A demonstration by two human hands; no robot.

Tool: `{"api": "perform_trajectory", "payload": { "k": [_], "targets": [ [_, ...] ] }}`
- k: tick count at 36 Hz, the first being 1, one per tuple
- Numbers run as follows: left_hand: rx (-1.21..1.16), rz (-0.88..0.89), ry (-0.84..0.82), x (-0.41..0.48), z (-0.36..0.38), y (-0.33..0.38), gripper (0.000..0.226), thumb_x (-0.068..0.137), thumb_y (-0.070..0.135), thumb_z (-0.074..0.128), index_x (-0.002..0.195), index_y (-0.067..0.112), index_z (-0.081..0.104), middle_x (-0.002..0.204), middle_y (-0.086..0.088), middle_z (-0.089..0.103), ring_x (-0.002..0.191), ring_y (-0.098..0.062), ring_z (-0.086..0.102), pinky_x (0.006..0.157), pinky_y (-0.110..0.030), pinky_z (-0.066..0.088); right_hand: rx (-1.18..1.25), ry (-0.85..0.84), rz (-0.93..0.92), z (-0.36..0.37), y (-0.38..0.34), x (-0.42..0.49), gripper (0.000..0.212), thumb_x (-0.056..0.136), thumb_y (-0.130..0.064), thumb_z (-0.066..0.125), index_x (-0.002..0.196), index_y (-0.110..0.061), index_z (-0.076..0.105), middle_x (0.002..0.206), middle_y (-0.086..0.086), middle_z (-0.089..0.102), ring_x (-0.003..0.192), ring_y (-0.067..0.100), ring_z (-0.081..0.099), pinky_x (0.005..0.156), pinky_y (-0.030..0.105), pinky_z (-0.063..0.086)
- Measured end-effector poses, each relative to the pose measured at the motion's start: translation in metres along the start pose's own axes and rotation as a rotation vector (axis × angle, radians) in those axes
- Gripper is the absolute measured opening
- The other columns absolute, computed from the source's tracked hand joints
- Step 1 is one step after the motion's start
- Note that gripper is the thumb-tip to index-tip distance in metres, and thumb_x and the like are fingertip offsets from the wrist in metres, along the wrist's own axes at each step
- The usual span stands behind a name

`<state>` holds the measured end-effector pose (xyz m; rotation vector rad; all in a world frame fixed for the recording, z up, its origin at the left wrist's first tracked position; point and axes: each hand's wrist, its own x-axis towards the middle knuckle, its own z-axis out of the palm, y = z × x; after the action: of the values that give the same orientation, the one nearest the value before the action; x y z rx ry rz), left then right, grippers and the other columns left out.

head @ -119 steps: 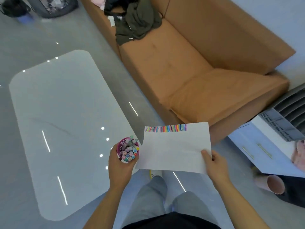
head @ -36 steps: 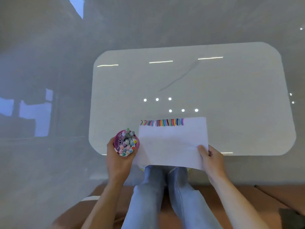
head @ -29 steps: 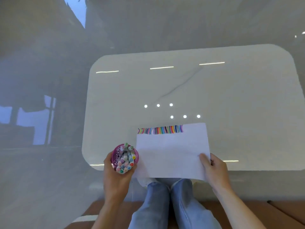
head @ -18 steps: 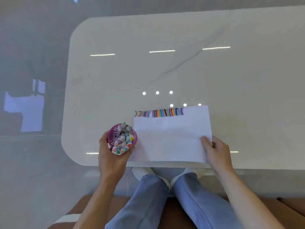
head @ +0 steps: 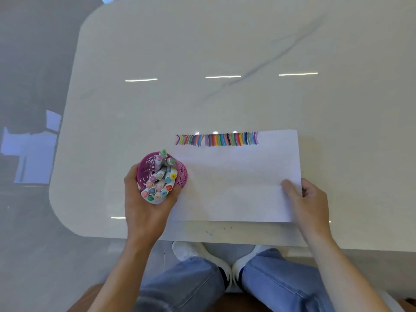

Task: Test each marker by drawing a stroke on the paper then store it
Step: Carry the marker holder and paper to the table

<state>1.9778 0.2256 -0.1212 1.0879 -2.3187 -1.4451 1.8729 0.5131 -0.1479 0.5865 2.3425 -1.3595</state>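
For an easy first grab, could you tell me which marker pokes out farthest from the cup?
The green-capped marker, farthest back in the pink cup; its cap clears the others.

The person has turned away from the orange sofa and now sits facing the white desk [head: 202, 52]. The paper [head: 236, 183], which the right hand [head: 308, 199] was carrying in the air above the floor, has come down over the near part of the desk. It looks flat there, though I cannot tell whether it fully rests on the top. The left hand [head: 144, 208] has brought the pink holder [head: 181, 174] of markers [head: 159, 183] along, from above the floor to above the desk, just beside the paper's left edge. In the last half second both hands have moved further in over the desk.
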Motion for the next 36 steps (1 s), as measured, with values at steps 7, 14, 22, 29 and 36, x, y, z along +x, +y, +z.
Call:
{"api": "perform_trajectory", "payload": {
  "k": [7, 14, 22, 29, 36],
  "targets": [
    [0.001, 0.081, 0.035, -0.001, 0.007, -0.015, 0.086, 0.061, 0.044, 0.083, 0.133, 0.044, 0.036, 0.130, 0.015, 0.052, 0.116, -0.005, 0.058, 0.091, -0.020, 0.048, -0.116, 0.079, -0.145, 0.006, 0.009, 0.002, 0.033, 0.098, -0.025, 0.063, 0.069, -0.012, 0.057, 0.066, 0.001, 0.061, 0.059, 0.019, 0.051, 0.051, 0.030, 0.035],
    [-0.016, 0.171, 0.054, -0.003, 0.010, -0.031, 0.084, 0.071, 0.029, 0.089, 0.137, 0.038, 0.038, 0.132, 0.011, 0.055, 0.120, -0.009, 0.057, 0.094, -0.027, 0.050, -0.182, 0.125, -0.287, 0.010, 0.022, -0.002, 0.018, 0.100, -0.027, 0.059, 0.094, -0.010, 0.059, 0.083, -0.003, 0.065, 0.074, 0.019, 0.059, 0.058, 0.031, 0.040],
    [0.047, 0.175, -0.012, -0.009, -0.004, -0.018, 0.079, 0.072, 0.038, 0.086, 0.137, 0.034, 0.042, 0.125, 0.013, 0.060, 0.110, -0.011, 0.060, 0.078, -0.019, 0.046, -0.330, 0.099, -0.362, -0.002, 0.030, -0.015, 0.045, 0.099, -0.038, 0.061, 0.134, -0.015, 0.046, 0.113, 0.014, 0.068, 0.099, 0.040, 0.062, 0.075, 0.040, 0.046],
    [0.044, 0.150, -0.046, -0.025, -0.008, -0.010, 0.078, 0.079, 0.033, 0.083, 0.143, 0.028, 0.038, 0.130, 0.008, 0.057, 0.112, -0.010, 0.053, 0.086, -0.026, 0.042, -0.354, 0.097, -0.401, -0.014, 0.035, -0.029, 0.060, 0.096, -0.033, 0.068, 0.145, -0.014, 0.039, 0.143, 0.010, 0.053, 0.119, 0.039, 0.059, 0.089, 0.042, 0.045],
    [-0.004, 0.148, -0.052, -0.027, -0.006, -0.010, 0.075, 0.081, 0.027, 0.081, 0.142, 0.027, 0.038, 0.123, 0.013, 0.054, 0.107, -0.007, 0.052, 0.069, -0.006, 0.036, -0.499, 0.191, -0.511, -0.005, 0.051, -0.029, 0.053, 0.089, -0.020, 0.074, 0.137, -0.007, 0.055, 0.137, 0.013, 0.049, 0.129, 0.035, 0.048, 0.098, 0.043, 0.046]
  ]
}}
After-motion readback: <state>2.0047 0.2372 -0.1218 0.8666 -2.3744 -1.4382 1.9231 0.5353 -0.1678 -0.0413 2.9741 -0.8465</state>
